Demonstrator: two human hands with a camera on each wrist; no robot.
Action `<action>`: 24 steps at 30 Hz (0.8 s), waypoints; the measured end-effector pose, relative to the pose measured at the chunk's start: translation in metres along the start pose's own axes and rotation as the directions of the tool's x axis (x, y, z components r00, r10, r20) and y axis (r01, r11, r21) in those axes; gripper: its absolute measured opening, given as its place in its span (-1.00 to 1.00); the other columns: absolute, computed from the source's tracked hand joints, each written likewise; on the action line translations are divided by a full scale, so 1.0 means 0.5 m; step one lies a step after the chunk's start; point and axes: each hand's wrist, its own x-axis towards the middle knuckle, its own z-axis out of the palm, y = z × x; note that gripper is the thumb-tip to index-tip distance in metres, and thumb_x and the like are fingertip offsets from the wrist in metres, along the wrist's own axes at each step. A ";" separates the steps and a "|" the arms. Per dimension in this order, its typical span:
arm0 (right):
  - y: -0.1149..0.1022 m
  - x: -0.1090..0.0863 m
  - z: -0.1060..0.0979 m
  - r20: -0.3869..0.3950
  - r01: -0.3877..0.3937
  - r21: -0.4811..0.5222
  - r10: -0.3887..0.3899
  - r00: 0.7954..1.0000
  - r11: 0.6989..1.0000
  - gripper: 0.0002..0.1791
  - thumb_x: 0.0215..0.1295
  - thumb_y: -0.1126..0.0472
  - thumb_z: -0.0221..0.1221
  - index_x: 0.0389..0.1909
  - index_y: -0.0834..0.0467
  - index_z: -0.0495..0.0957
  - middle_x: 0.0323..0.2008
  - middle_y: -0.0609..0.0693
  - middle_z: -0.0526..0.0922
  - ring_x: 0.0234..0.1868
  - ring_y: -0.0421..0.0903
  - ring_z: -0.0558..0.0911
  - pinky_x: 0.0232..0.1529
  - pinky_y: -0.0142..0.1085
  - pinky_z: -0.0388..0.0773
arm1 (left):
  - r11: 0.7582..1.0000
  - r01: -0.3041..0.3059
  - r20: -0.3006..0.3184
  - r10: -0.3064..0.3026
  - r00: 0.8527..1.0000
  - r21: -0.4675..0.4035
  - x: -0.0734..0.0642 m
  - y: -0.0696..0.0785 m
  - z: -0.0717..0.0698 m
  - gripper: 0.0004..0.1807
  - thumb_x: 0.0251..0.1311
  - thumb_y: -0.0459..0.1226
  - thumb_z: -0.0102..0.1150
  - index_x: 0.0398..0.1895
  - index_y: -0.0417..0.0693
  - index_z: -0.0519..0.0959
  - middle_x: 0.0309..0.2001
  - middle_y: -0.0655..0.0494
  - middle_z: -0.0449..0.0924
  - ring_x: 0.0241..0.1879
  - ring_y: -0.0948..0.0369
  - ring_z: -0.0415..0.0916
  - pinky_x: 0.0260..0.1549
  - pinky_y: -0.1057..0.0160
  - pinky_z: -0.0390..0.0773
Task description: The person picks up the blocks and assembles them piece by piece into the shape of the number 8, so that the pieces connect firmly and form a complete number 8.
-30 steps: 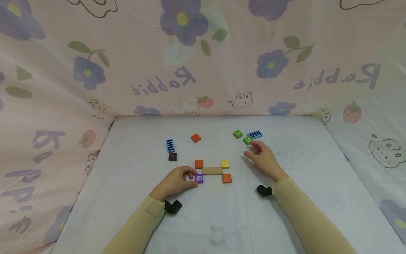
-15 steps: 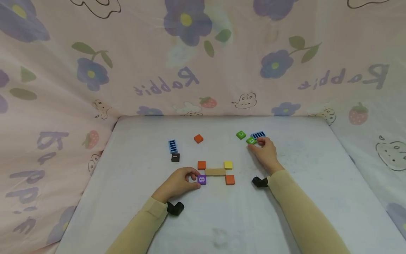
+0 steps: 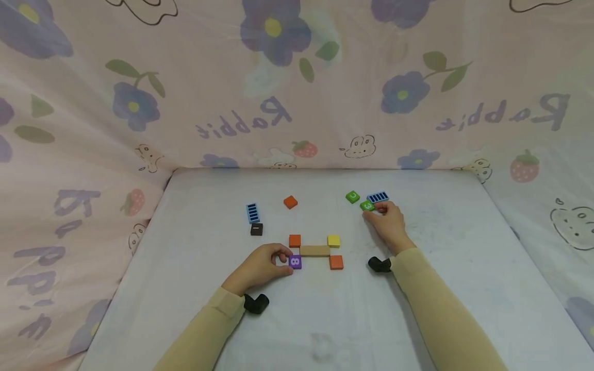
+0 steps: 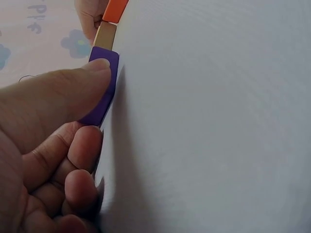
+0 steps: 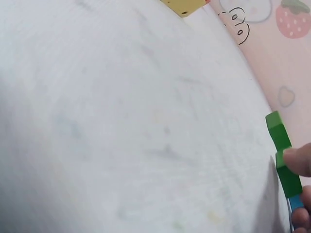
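My left hand (image 3: 260, 265) pinches the purple number tile (image 3: 295, 262), marked 8, between thumb and curled fingers. In the left wrist view the thumb lies against the side of that purple tile (image 4: 106, 97). A plain wooden strip (image 3: 315, 251) lies to its right, with an orange tile (image 3: 294, 240) and a yellow tile (image 3: 333, 241) at the far corners and another orange tile (image 3: 336, 262) at the near right. Farther back, my right hand (image 3: 389, 222) pinches a green number tile (image 3: 367, 205), marked 3; the right wrist view shows its green side (image 5: 287, 177) under the thumb.
Beside the right hand lie a second green tile (image 3: 352, 197) and a blue barred tile (image 3: 378, 197). Another blue barred tile (image 3: 252, 213) touches or nearly touches a black tile (image 3: 257, 229) at the left. A lone orange tile (image 3: 290, 202) lies at the back. Patterned cloth (image 3: 325, 118) walls the table.
My right hand has moved back to the green 3 tile, and its thumb and fingers have closed on it. The left hand stays at the purple tile. The head view shifted slightly.
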 end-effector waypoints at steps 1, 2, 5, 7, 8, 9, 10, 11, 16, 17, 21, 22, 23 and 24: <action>0.000 0.000 -0.001 -0.001 -0.007 -0.008 0.007 1.000 1.000 -0.38 0.19 -0.05 0.30 0.15 0.18 0.36 0.10 0.14 0.39 0.09 0.09 0.35 0.11 -0.07 0.28 | 1.000 -0.001 0.000 0.001 1.000 0.001 0.000 0.000 0.000 -0.66 0.04 -0.09 0.44 -0.11 0.19 0.59 -0.29 0.20 0.50 -0.36 0.17 0.36 -0.41 0.22 0.37; -0.001 0.000 -0.001 -0.002 -0.013 -0.014 0.013 1.000 1.000 -0.37 0.19 -0.08 0.29 0.15 0.18 0.37 0.10 0.14 0.38 0.09 0.09 0.34 0.10 -0.06 0.28 | 1.000 -0.001 0.000 0.001 1.000 0.000 0.001 -0.001 0.001 -0.66 0.04 -0.09 0.44 -0.11 0.19 0.59 -0.30 0.20 0.50 -0.36 0.17 0.36 -0.41 0.22 0.37; -0.004 -0.004 -0.003 -0.012 -0.039 -0.039 0.038 0.999 0.998 -0.35 0.16 -0.12 0.30 0.14 0.17 0.38 0.09 0.13 0.39 0.09 0.10 0.34 0.10 -0.05 0.27 | 1.000 -0.005 0.005 0.005 1.000 0.000 0.002 -0.002 0.003 -0.66 0.04 -0.08 0.45 -0.11 0.19 0.59 -0.29 0.20 0.50 -0.36 0.18 0.36 -0.41 0.23 0.37; -0.006 -0.007 -0.004 -0.020 -0.049 -0.058 0.048 0.999 0.997 -0.35 0.16 -0.13 0.30 0.14 0.17 0.39 0.09 0.13 0.40 0.10 0.11 0.34 0.11 -0.03 0.25 | 1.000 -0.007 0.009 0.007 1.000 -0.001 0.001 -0.002 0.004 -0.66 0.04 -0.08 0.44 -0.11 0.19 0.59 -0.29 0.20 0.50 -0.36 0.18 0.36 -0.41 0.23 0.37; -0.007 -0.008 -0.004 -0.022 -0.050 -0.070 0.049 0.999 0.996 -0.35 0.16 -0.14 0.29 0.14 0.18 0.40 0.09 0.13 0.41 0.11 0.11 0.33 0.11 -0.01 0.25 | 1.000 -0.008 0.009 0.008 1.000 0.000 0.001 -0.002 0.005 -0.66 0.04 -0.07 0.44 -0.11 0.19 0.59 -0.29 0.20 0.50 -0.36 0.19 0.36 -0.41 0.23 0.37; -0.008 -0.009 -0.003 -0.026 -0.051 -0.079 0.050 0.998 0.996 -0.36 0.16 -0.13 0.29 0.12 0.17 0.40 0.08 0.13 0.42 0.11 0.11 0.34 0.12 -0.01 0.24 | 1.000 -0.009 0.009 0.009 1.000 0.003 0.001 -0.002 0.005 -0.65 0.04 -0.07 0.44 -0.11 0.19 0.59 -0.29 0.21 0.50 -0.36 0.19 0.36 -0.41 0.23 0.37; -0.009 -0.010 -0.003 -0.026 -0.046 -0.087 0.044 0.999 0.995 -0.36 0.17 -0.13 0.29 0.13 0.18 0.40 0.09 0.14 0.42 0.12 0.13 0.34 0.12 0.01 0.23 | 1.000 -0.008 0.007 0.008 1.000 0.003 0.001 -0.002 0.005 -0.66 0.04 -0.07 0.44 -0.11 0.20 0.59 -0.29 0.21 0.50 -0.37 0.19 0.36 -0.41 0.23 0.37; -0.010 -0.011 -0.002 -0.026 -0.043 -0.094 0.040 0.999 0.995 -0.36 0.18 -0.14 0.28 0.13 0.18 0.41 0.09 0.14 0.42 0.12 0.13 0.34 0.13 0.01 0.22 | 1.000 -0.008 0.004 0.008 1.000 0.005 0.000 -0.002 0.005 -0.66 0.04 -0.07 0.44 -0.11 0.20 0.59 -0.29 0.21 0.50 -0.37 0.19 0.36 -0.41 0.23 0.37; -0.012 -0.011 0.000 -0.021 -0.031 -0.119 0.028 0.999 0.992 -0.36 0.20 -0.15 0.26 0.14 0.19 0.41 0.09 0.14 0.43 0.14 0.14 0.34 0.15 0.05 0.18 | 1.000 -0.013 -0.010 0.013 1.000 0.007 -0.001 -0.004 0.004 -0.66 0.03 -0.09 0.45 -0.12 0.19 0.59 -0.30 0.22 0.50 -0.38 0.19 0.35 -0.43 0.23 0.36; -0.012 -0.010 0.000 -0.021 -0.033 -0.123 0.030 0.999 0.992 -0.36 0.20 -0.15 0.26 0.14 0.18 0.41 0.09 0.14 0.43 0.14 0.14 0.34 0.15 0.05 0.18 | 1.000 -0.014 -0.009 0.014 1.000 0.007 -0.001 -0.004 0.004 -0.66 0.03 -0.09 0.45 -0.12 0.18 0.59 -0.30 0.22 0.50 -0.38 0.19 0.35 -0.43 0.23 0.36; -0.010 -0.007 0.002 -0.019 -0.036 -0.137 0.034 0.999 0.990 -0.34 0.22 -0.16 0.24 0.18 0.19 0.40 0.10 0.14 0.42 0.15 0.14 0.34 0.16 0.06 0.18 | 1.000 -0.007 -0.005 0.007 1.000 0.007 -0.001 -0.004 0.003 -0.67 0.04 -0.08 0.44 -0.12 0.19 0.59 -0.29 0.21 0.50 -0.37 0.19 0.36 -0.41 0.22 0.37; -0.010 -0.006 0.003 -0.018 -0.036 -0.138 0.034 0.999 0.990 -0.34 0.22 -0.17 0.23 0.19 0.19 0.40 0.10 0.15 0.42 0.14 0.14 0.34 0.15 0.06 0.19 | 1.000 -0.005 -0.006 0.005 1.000 0.008 -0.001 -0.004 0.002 -0.67 0.04 -0.08 0.44 -0.11 0.20 0.59 -0.29 0.20 0.50 -0.37 0.18 0.36 -0.41 0.22 0.37; -0.010 -0.005 0.003 -0.017 -0.038 -0.139 0.036 0.999 0.990 -0.34 0.22 -0.16 0.23 0.19 0.18 0.40 0.10 0.14 0.42 0.14 0.13 0.34 0.15 0.06 0.19 | 1.000 -0.002 -0.008 0.003 1.000 0.009 0.000 -0.004 0.001 -0.67 0.04 -0.08 0.44 -0.11 0.20 0.59 -0.29 0.20 0.50 -0.36 0.18 0.36 -0.40 0.22 0.38; -0.010 -0.004 0.004 -0.016 -0.039 -0.140 0.037 0.999 0.989 -0.35 0.22 -0.16 0.23 0.18 0.18 0.40 0.09 0.14 0.42 0.13 0.13 0.34 0.14 0.05 0.19 | 1.000 0.000 -0.011 0.000 1.000 0.009 0.001 -0.004 0.001 -0.67 0.04 -0.07 0.44 -0.11 0.20 0.59 -0.29 0.20 0.50 -0.36 0.18 0.36 -0.40 0.22 0.38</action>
